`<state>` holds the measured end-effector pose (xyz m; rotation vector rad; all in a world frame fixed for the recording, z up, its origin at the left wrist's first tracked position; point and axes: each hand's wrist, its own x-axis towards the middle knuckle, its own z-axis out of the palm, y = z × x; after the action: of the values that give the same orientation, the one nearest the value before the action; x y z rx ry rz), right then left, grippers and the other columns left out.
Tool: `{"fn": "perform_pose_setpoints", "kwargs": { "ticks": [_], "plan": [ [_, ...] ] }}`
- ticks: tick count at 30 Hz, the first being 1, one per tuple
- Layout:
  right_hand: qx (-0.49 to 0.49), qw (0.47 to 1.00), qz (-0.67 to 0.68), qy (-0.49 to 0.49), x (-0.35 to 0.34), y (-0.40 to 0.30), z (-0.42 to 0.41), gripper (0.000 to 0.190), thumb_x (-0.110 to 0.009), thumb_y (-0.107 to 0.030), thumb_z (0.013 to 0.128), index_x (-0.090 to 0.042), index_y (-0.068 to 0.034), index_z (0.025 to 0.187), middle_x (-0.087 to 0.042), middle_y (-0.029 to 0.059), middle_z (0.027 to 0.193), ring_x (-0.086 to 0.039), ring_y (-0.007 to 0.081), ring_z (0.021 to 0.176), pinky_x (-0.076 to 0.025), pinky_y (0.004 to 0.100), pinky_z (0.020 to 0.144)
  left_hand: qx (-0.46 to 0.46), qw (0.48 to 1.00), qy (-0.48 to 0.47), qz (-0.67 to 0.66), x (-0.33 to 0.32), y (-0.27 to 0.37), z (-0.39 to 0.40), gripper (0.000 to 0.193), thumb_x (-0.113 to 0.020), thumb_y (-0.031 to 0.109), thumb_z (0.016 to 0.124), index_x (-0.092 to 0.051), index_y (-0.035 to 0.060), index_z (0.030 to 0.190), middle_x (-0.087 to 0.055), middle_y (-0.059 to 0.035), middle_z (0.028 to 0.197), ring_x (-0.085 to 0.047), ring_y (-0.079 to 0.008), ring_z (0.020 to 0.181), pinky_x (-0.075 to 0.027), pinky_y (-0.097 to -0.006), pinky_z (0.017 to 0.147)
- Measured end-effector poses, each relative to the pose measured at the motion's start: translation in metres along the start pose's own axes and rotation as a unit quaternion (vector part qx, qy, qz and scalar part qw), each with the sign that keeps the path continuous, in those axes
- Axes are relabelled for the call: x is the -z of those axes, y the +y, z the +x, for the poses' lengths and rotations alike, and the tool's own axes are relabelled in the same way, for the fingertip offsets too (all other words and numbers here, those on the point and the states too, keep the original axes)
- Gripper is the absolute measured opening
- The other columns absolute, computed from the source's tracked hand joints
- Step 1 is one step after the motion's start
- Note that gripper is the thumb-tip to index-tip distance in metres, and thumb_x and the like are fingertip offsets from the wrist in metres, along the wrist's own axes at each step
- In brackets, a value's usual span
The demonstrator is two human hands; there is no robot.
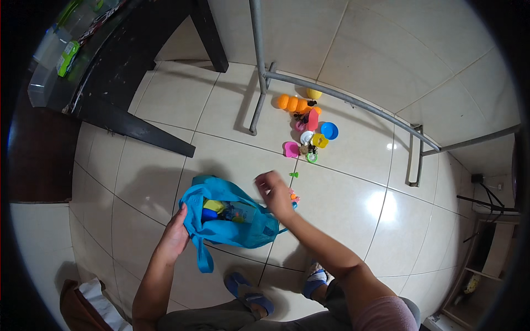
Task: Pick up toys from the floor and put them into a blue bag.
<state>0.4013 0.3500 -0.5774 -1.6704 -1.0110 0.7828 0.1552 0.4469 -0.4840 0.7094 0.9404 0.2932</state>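
My left hand (176, 236) grips the left rim of a blue fabric bag (223, 238) that gapes upward on the floor. Inside the bag lie a yellow item (214, 205), a dark blue item (209, 214) and a clear plastic piece (242, 211). Over the bag's right end is my right hand (275, 194), slightly blurred with curled fingers; whether it holds something small cannot be seen. Just right of it, partly covered by the wrist, sit small pink and orange toys (294, 197). A small green piece (293, 174) lies beyond them.
Farther off lie an orange segmented toy (292, 102), a blue cup (329, 130), a yellow ring-shaped toy (320, 140), a pink scoop-like toy (291, 149) and black toy insects (299, 117). A grey metal frame (352, 100) spans behind them. A dark table's leg (161, 138) juts in from the left.
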Motion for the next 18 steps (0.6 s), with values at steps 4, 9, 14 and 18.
{"fn": "perform_pose_setpoints", "kwargs": {
  "ticks": [4,9,14,18],
  "plan": [
    [-0.084,0.948,-0.307,-0.026,0.011,0.080,-0.003,0.020,-0.059,-0.021,0.080,-0.059,-0.004,0.092,-0.055,0.0130,0.096,-0.055,0.0286,0.094,-0.047,0.0384,0.079,0.001,1.000,-0.011,0.009,0.001,-0.004,-0.003,0.057,-0.039,0.045,0.092,-0.037,0.0035,0.131,-0.046,-0.0085,0.129,-0.045,-0.0211,0.118,-0.034,-0.0383,0.100],
    [-0.123,0.903,-0.409,-0.046,-0.002,0.122,-0.019,0.027,-0.054,-0.030,0.082,-0.058,-0.005,0.092,-0.055,0.0127,0.097,-0.055,0.0292,0.094,-0.048,0.0384,0.078,-0.002,1.000,0.018,0.014,-0.002,-0.004,-0.005,0.057,-0.039,0.045,0.093,-0.037,0.0034,0.131,-0.046,-0.0081,0.129,-0.044,-0.0211,0.118,-0.034,-0.0382,0.100],
    [-0.087,0.946,-0.309,-0.047,0.013,0.083,-0.004,0.016,-0.058,-0.018,0.079,-0.057,-0.005,0.089,-0.057,0.0133,0.089,-0.060,0.0296,0.079,-0.049,0.0390,0.069,-0.001,1.000,0.010,0.008,-0.004,-0.003,-0.003,0.056,-0.041,0.044,0.092,-0.039,0.0023,0.129,-0.048,-0.0092,0.127,-0.046,-0.0203,0.116,-0.034,-0.0372,0.099],
    [0.117,0.992,0.010,-0.053,0.008,0.001,-0.025,0.017,-0.062,0.004,0.070,-0.053,-0.004,0.082,-0.055,0.0112,0.082,-0.058,0.0287,0.071,-0.048,0.0348,0.062,0.000,1.000,0.013,-0.004,-0.003,-0.004,0.000,0.055,-0.041,0.044,0.092,-0.040,0.0019,0.128,-0.048,-0.0093,0.126,-0.046,-0.0202,0.116,-0.036,-0.0374,0.099]
  ]
}}
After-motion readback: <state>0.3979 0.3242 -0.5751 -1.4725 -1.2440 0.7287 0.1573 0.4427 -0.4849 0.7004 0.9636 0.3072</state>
